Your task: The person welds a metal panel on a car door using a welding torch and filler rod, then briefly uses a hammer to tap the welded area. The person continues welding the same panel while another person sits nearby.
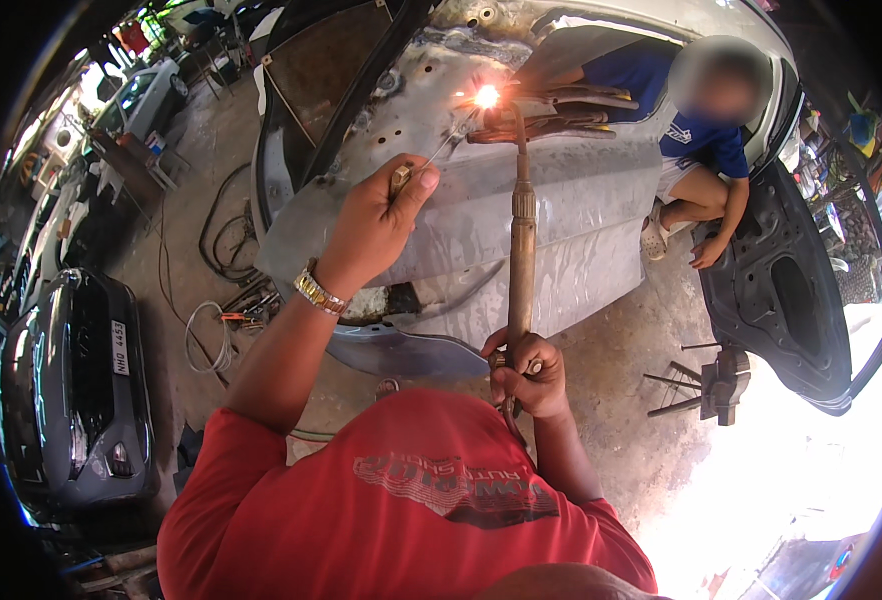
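Observation:
My right hand (526, 375) grips the lower end of a brass gas torch (524, 250), its fingers wrapped round the valves. The torch points away from me, and its bent tip ends beside a bright glow (486, 96) on a bare-metal car panel (411, 90). My left hand (386, 205) pinches a thin welding rod (447, 143) that reaches toward the glow. A small brass-coloured piece (401, 179) shows at its fingers. Right of the glow lie worn, long-handled tools (586, 97), perhaps pliers; their jaws cannot be made out. Glare hides the spot being heated.
A person in a blue shirt (726, 150) crouches at the right, one arm reaching toward the panel. Beside them leans a dark car door (786, 280), with a metal vise (726, 385) below. Hoses and cables (226, 225) cross the floor at left, near a parked black car (76, 390).

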### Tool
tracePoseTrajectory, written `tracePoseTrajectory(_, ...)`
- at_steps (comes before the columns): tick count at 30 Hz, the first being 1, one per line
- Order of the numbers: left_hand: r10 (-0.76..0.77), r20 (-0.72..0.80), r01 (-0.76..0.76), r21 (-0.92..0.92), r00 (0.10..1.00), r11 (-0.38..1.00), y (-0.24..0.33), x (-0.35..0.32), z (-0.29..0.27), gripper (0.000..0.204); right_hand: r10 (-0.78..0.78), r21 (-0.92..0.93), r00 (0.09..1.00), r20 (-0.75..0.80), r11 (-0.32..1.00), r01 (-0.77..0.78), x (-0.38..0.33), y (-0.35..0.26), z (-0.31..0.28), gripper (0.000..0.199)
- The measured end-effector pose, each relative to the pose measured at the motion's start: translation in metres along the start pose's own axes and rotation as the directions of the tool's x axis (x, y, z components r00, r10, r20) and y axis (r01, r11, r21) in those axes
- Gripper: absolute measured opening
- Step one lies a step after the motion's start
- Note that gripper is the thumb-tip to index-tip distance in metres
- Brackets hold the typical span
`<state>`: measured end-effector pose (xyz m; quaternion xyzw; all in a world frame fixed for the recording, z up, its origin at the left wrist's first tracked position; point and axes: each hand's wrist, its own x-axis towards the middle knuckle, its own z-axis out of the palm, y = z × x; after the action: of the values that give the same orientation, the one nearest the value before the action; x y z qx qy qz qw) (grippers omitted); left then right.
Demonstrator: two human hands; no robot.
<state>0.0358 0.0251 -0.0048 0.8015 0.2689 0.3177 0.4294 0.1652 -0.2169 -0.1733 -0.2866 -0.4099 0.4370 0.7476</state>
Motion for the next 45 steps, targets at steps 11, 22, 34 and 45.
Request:
tracePoseTrajectory(11, 0.057, -0.018, -0.057, -0.022, 0.998, 0.998, -0.012, 0.003, 0.003, 0.045, -0.014, -0.02, 1.0, 0.005, 1.0, 0.015, 0.0, 0.001, 0.0, 0.026)
tracePoseTrajectory(22, 0.019, 0.003, -0.019, -0.01, 1.0, 1.0, -0.007, 0.001, 0.0, 0.042, 0.0, -0.007, 1.0, -0.009, 1.0, 0.0, 0.0, -0.001, 0.002, 0.027)
tracePoseTrajectory(34, 0.024, 0.004, -0.024, -0.012, 1.0, 1.0, -0.004, 0.0, 0.001, 0.043, -0.006, -0.023, 1.0, 0.001, 1.0, 0.006, -0.002, 0.002, 0.001, 0.028)
tracePoseTrajectory(45, 0.02, 0.012, -0.02, -0.004, 1.0, 1.0, -0.003, 0.001, 0.0, 0.044, 0.0, 0.009, 1.0, -0.008, 1.0, 0.0, -0.001, 0.001, 0.003, 0.026)
